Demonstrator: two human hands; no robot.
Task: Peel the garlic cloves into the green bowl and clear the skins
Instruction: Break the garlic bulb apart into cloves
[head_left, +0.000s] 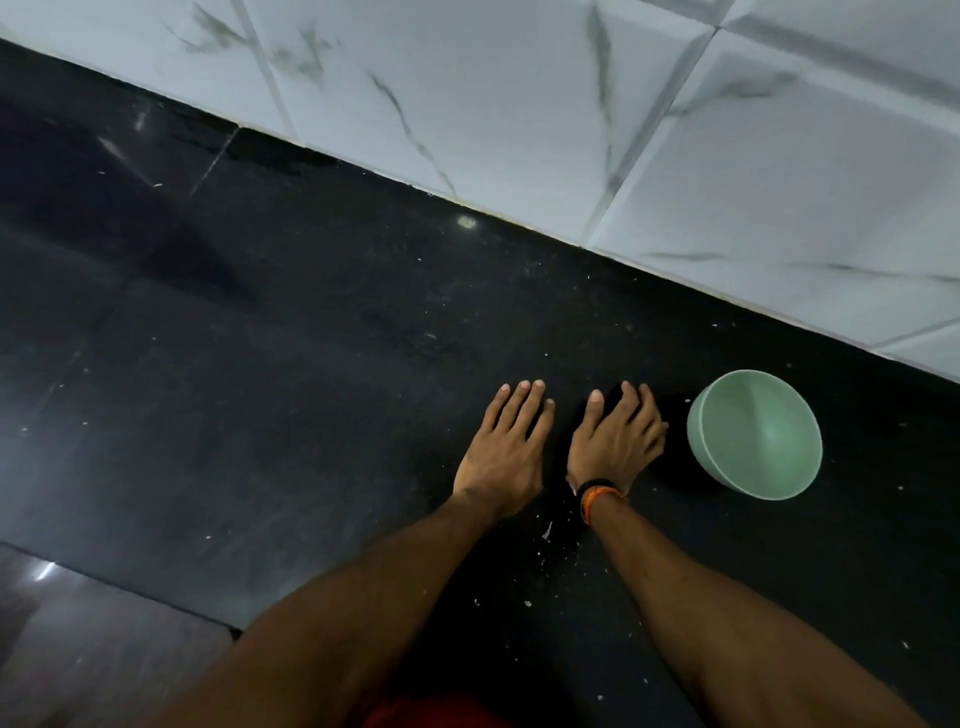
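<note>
A pale green bowl (756, 434) stands on the black counter (311, 364) at the right, and I see nothing inside it. My left hand (506, 452) lies flat on the counter with straight fingers. Just right of it, my right hand (615, 439) rests palm down with its fingers slightly spread, a short gap from the bowl. It wears a black and orange band at the wrist. Small white skin flakes (546, 530) lie scattered on the counter below and between my wrists. No garlic cloves are visible.
A white marble-patterned tiled wall (571, 104) runs diagonally behind the counter. The counter's front edge (114, 587) crosses the lower left, with a grey floor below it. Tiny white specks dot the dark surface.
</note>
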